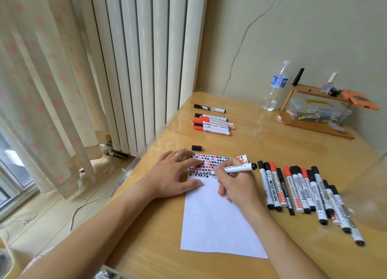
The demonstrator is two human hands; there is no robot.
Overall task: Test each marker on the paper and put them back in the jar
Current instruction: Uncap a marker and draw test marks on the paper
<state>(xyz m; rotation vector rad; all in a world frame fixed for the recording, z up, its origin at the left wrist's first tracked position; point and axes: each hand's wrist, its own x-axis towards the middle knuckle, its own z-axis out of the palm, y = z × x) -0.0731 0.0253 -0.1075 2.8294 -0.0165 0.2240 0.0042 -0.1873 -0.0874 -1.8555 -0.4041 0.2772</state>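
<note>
**Marker meets paper, other hand pins the sheet**

The right hand [234,182] pinches an uncapped marker [238,167], tip on the paper [217,216], adding to the test marks. The left hand [178,174] lies flat, fingers straight, steadying the sheet. Its cap [196,147] waits at 11 o'clock. A marker row [310,195] lies at 3 o'clock, probably the untested ones.

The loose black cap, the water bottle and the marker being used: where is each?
Loose black cap [196,147], head view, middle of its side.
Water bottle [276,86], head view, on its blue label.
Marker in the right hand [240,167], head view, on its white barrel.
</note>
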